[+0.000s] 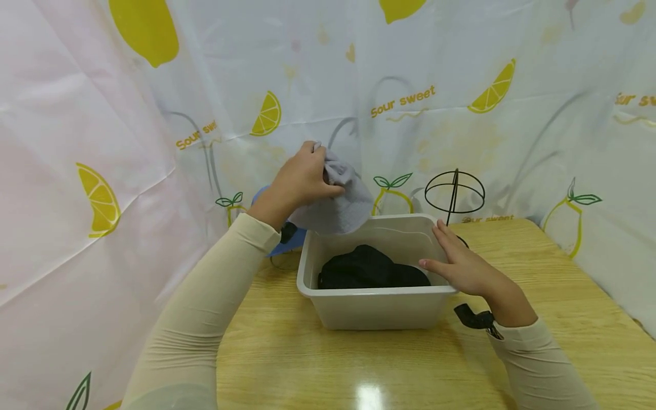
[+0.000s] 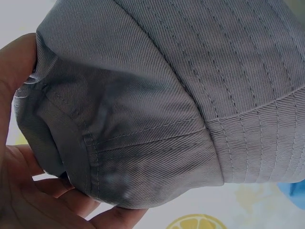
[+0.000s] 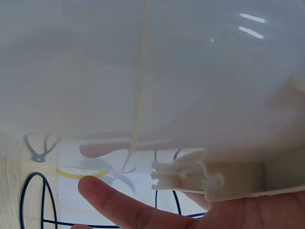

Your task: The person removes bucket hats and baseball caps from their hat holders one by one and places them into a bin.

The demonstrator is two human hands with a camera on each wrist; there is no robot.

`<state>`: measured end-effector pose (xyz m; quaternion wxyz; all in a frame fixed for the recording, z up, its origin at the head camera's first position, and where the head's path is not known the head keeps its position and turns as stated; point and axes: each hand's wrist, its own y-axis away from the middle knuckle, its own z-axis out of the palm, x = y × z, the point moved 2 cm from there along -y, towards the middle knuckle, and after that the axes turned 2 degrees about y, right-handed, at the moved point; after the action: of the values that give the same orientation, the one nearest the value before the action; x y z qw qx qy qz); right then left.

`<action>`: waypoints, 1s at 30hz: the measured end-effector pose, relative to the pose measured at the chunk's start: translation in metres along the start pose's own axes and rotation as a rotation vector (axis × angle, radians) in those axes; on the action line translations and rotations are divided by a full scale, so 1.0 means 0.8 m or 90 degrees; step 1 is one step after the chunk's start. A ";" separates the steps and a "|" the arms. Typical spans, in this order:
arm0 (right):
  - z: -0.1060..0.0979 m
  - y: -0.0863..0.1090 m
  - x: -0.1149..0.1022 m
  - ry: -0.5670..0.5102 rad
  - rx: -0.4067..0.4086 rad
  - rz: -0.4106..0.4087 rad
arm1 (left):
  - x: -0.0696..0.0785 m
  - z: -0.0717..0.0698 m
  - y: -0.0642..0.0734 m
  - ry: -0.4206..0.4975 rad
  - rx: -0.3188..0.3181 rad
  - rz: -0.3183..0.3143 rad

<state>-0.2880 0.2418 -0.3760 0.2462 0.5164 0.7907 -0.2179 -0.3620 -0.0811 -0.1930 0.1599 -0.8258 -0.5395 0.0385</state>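
Observation:
In the head view, my left hand [image 1: 304,179] holds up a grey bucket hat [image 1: 340,208] over the back left of a light plastic bin [image 1: 381,307]. The left wrist view shows thumb and fingers around the crown of the hat [image 2: 157,95], its stitched brim pointing away to the right. My right hand [image 1: 463,265] rests at the bin's right rim, fingers straight and thumb reaching over the inner side. From the right wrist, the bin's glossy outer wall [image 3: 95,71] fills most of the view, with a straight finger [image 3: 114,200] beside it. A black cap [image 1: 364,267] lies inside the bin.
A black wire hat stand [image 1: 454,193] rises behind the bin's right corner. Something blue, apparently a hat [image 1: 287,245], is partly hidden behind my left wrist. The bin stands on a wooden table [image 1: 287,359]; a lemon-print curtain [image 1: 318,68] hangs behind and at the left.

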 end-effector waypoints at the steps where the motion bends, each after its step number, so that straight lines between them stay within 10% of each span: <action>1: 0.000 0.000 0.000 0.000 0.000 0.001 | 0.001 0.001 0.000 0.000 -0.001 0.001; 30: 0.000 0.000 -0.001 0.005 0.004 0.000 | 0.037 0.015 0.008 0.006 -0.047 0.055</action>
<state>-0.2874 0.2413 -0.3750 0.2412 0.5179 0.7911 -0.2186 -0.3468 -0.0538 -0.2032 0.1299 -0.8538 -0.5037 0.0210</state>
